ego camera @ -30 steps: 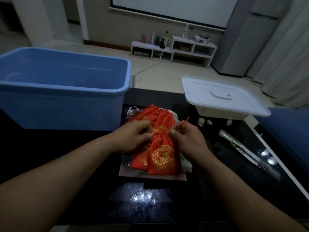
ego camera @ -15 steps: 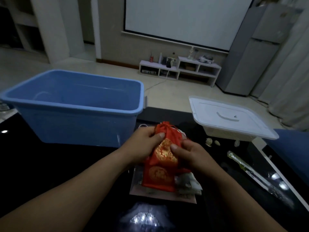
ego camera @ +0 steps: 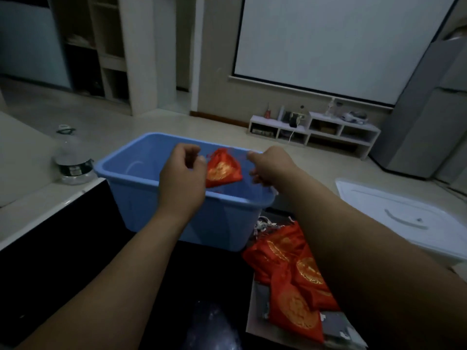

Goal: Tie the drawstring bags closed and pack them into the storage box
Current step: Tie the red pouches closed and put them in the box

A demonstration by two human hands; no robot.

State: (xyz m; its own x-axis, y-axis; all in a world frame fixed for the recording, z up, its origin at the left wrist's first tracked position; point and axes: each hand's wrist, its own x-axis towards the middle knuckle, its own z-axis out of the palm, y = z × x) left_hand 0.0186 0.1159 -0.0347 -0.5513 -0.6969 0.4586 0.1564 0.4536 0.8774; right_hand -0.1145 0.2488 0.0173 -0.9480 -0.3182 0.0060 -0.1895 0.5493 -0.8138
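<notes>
A small red drawstring bag (ego camera: 223, 169) with a gold emblem hangs over the open blue storage box (ego camera: 141, 198), above its near rim. My left hand (ego camera: 182, 173) is at its left and my right hand (ego camera: 271, 164) at its right, each with fingers pinched. Thin red cords run from the bag's neck towards both hands. A pile of more red bags (ego camera: 294, 276) lies on a flat card on the dark table, under my right forearm.
A white box lid (ego camera: 404, 218) rests at the right. A clear water bottle (ego camera: 73, 161) stands left of the box on a pale ledge. A low white shelf unit (ego camera: 316, 130) and a projector screen are across the room.
Both hands lifted one red bag off the pile and carried it up and forward over the blue box. The hands have spread apart, and the view has swung left and up.
</notes>
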